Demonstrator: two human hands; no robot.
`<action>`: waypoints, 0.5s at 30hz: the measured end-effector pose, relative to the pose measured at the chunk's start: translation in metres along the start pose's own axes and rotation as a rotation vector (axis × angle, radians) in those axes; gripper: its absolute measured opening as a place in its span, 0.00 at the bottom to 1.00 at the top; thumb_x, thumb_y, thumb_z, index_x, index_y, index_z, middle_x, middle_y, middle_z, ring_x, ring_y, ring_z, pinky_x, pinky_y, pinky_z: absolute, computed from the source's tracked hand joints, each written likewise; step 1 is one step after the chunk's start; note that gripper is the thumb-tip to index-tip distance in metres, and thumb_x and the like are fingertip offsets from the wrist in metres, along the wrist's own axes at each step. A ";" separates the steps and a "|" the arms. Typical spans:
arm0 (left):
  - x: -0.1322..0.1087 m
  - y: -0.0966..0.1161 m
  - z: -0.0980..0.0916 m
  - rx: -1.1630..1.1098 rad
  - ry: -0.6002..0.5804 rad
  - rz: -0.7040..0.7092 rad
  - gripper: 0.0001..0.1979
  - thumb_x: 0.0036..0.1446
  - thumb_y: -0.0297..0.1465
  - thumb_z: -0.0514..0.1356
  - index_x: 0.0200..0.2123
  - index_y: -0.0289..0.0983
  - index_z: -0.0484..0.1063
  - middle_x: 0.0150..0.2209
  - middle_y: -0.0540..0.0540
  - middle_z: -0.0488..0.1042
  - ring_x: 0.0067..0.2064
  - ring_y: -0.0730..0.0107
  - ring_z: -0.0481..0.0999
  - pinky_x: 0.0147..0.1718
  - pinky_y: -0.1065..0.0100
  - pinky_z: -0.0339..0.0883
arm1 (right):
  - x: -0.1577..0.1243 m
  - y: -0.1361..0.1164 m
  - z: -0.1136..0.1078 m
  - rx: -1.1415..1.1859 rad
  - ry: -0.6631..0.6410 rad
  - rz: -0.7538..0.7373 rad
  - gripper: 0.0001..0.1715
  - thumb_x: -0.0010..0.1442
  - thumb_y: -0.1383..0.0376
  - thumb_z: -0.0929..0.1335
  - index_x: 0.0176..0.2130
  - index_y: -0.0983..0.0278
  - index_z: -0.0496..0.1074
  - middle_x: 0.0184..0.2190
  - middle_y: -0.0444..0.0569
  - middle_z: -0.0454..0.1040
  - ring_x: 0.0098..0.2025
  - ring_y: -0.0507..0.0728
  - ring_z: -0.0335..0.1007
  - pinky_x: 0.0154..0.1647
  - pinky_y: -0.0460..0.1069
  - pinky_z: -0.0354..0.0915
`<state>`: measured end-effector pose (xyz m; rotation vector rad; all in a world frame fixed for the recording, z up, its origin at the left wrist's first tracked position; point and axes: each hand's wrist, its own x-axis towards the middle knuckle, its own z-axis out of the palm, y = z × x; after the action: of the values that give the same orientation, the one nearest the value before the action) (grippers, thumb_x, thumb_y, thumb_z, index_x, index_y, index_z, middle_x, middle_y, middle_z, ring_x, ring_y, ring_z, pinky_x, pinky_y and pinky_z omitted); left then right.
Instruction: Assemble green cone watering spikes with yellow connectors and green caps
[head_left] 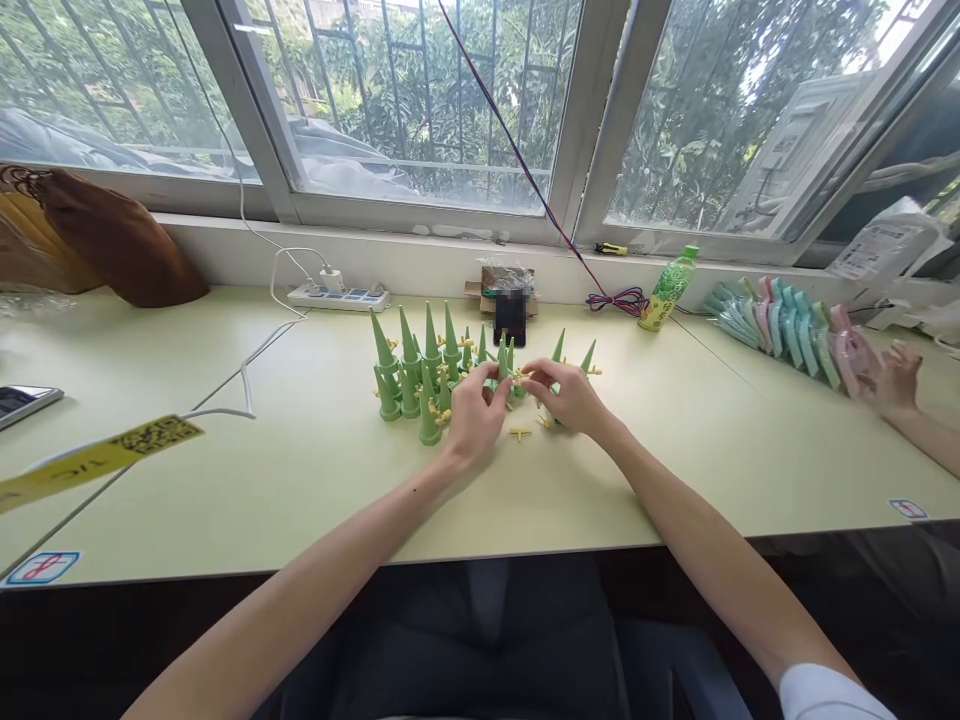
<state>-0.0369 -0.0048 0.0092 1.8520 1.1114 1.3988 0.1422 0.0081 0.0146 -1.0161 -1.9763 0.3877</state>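
My left hand (478, 415) is closed around a green plastic cone (503, 358), which stands upright with its tip above the fingers. Close beside it, my right hand (571, 397) pinches a small yellow plastic piece (523, 377) against the cone's side. Several green cones (409, 395) crowd upright to the left of my left hand, some with yellow pieces stuck on them. Past my right hand, more cones (589, 357) show, partly hidden by it. A loose yellow T-shaped piece (519, 433) lies on the table between my wrists.
On the pale table (322, 490), a phone (510, 318) leans against a small box behind the cones. A power strip (339, 297), a green drink bottle (670, 288) and bagged pastel items (787, 320) line the window side. Another person's hand (896, 380) touches the bags.
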 end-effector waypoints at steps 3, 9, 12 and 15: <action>0.003 -0.004 -0.001 0.031 0.035 0.023 0.11 0.63 0.38 0.58 0.41 0.38 0.73 0.38 0.47 0.76 0.24 0.78 0.67 0.24 0.72 0.62 | 0.000 -0.001 0.000 0.004 0.022 -0.027 0.13 0.65 0.55 0.67 0.41 0.62 0.71 0.31 0.48 0.76 0.32 0.55 0.72 0.35 0.49 0.67; 0.006 -0.007 -0.002 0.072 0.080 0.039 0.12 0.60 0.38 0.61 0.41 0.37 0.77 0.37 0.47 0.78 0.25 0.76 0.69 0.25 0.72 0.63 | 0.001 0.002 0.002 0.009 0.027 -0.030 0.12 0.66 0.57 0.66 0.37 0.62 0.71 0.31 0.48 0.76 0.32 0.54 0.71 0.35 0.49 0.66; 0.006 -0.007 -0.002 0.074 0.086 0.041 0.12 0.60 0.39 0.61 0.40 0.38 0.78 0.34 0.47 0.78 0.25 0.75 0.70 0.24 0.72 0.63 | 0.001 0.002 0.001 -0.046 0.020 -0.006 0.16 0.68 0.56 0.63 0.35 0.63 0.72 0.26 0.46 0.74 0.28 0.53 0.67 0.33 0.49 0.64; 0.006 -0.007 -0.002 0.064 0.091 0.040 0.13 0.59 0.39 0.61 0.41 0.38 0.78 0.32 0.48 0.77 0.26 0.74 0.70 0.24 0.72 0.63 | 0.000 0.001 0.001 -0.008 0.012 0.017 0.16 0.68 0.54 0.63 0.42 0.63 0.71 0.26 0.45 0.74 0.28 0.53 0.68 0.33 0.49 0.65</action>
<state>-0.0405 0.0041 0.0068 1.8804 1.1827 1.4998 0.1423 0.0089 0.0137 -1.0389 -1.9607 0.3819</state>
